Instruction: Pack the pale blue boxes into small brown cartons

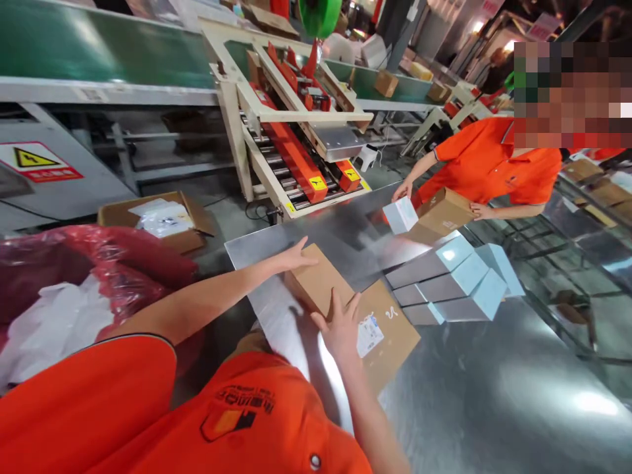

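You are standing at a shiny metal worktop (474,388), which is reflecting patches of light. Before you, a brown cardboard box (323,280) is lying near the worktop's edge; a brown panel (388,342) with a white label (369,336) is showing beside it, and you cannot tell whether it is belonging to the same box. Your left hand (299,257) is resting on the box's far end with its fingers extended, and your right hand (340,326) is spreading its fingers over the near end by the label; neither is clenching. Just past the panel, pale blue and grey boxes (457,273) are sitting in a stack. Across the worktop, a co-worker (498,164) in orange is holding a small pale box (401,215) in one hand and touching another carton (447,212) with the other. Beyond the far edge, a cream-framed machine (237,141) with orange rails is standing before a green conveyor (108,52). To your left, an open carton (201,220) is holding white packets (165,217), and red plastic (131,283) is bunching around white material (59,319).
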The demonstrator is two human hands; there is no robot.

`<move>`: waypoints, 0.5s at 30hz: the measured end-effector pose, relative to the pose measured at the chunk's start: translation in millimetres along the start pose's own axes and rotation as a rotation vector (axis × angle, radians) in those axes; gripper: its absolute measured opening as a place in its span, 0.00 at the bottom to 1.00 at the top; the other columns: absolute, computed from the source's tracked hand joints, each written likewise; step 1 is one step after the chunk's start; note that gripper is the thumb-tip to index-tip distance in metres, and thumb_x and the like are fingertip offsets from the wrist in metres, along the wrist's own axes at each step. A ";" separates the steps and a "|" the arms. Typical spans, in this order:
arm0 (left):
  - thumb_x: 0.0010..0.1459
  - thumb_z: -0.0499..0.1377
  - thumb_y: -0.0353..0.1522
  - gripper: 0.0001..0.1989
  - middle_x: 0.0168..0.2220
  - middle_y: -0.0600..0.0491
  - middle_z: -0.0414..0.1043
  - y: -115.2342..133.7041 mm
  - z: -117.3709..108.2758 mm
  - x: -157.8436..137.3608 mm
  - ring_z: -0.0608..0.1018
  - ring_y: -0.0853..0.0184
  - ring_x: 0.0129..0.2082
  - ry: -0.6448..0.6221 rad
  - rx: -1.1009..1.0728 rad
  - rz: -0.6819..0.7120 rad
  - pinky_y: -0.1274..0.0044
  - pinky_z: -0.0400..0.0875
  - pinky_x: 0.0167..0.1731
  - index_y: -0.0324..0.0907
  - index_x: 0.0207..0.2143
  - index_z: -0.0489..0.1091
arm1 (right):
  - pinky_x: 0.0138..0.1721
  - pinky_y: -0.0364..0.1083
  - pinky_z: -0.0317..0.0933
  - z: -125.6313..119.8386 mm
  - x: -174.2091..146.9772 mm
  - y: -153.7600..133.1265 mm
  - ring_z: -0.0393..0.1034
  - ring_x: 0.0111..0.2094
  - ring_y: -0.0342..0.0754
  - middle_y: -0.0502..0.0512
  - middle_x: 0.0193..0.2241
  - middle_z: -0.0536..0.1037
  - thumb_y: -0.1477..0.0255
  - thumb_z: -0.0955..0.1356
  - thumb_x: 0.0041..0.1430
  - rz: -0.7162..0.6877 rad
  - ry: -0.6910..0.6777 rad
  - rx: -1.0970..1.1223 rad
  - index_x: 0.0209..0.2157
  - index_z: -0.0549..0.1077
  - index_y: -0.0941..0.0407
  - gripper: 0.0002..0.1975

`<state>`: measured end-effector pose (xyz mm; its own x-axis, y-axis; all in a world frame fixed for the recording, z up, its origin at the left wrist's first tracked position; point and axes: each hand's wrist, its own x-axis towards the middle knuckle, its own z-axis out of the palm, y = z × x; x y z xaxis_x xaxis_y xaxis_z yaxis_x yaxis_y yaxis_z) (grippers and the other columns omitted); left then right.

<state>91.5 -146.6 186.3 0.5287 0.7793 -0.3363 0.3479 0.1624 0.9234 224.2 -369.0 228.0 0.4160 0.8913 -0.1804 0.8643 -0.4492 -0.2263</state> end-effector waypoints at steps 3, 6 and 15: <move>0.44 0.74 0.45 0.66 0.68 0.33 0.61 8.2 -0.4 4.9 0.76 0.51 0.58 -0.059 -0.027 -0.065 0.70 0.72 0.55 0.33 0.74 0.41 | 0.61 0.66 0.56 13.9 0.5 -3.3 0.49 0.69 0.79 0.83 0.72 0.36 0.60 0.73 0.60 0.033 0.012 0.038 0.72 0.54 0.55 0.44; 0.56 0.67 0.47 0.51 0.65 0.35 0.66 13.0 -6.5 25.2 0.77 0.56 0.56 0.041 0.012 -0.040 0.72 0.72 0.52 0.34 0.72 0.49 | 0.62 0.66 0.55 18.5 22.6 0.1 0.48 0.69 0.79 0.84 0.71 0.38 0.65 0.73 0.60 0.040 0.057 0.057 0.72 0.54 0.55 0.43; 0.67 0.50 0.32 0.19 0.44 0.45 0.74 -88.4 -33.2 39.9 0.74 0.57 0.47 0.403 0.503 0.228 0.65 0.65 0.54 0.30 0.51 0.74 | 0.53 0.54 0.66 -36.2 214.5 22.8 0.76 0.52 0.63 0.85 0.65 0.56 0.68 0.68 0.64 0.247 0.158 0.243 0.74 0.44 0.59 0.44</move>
<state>56.1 -109.8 97.5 0.3359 0.9410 0.0414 0.6313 -0.2575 0.7316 343.3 -185.8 218.7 0.6583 0.7442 -0.1129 0.6479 -0.6366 -0.4183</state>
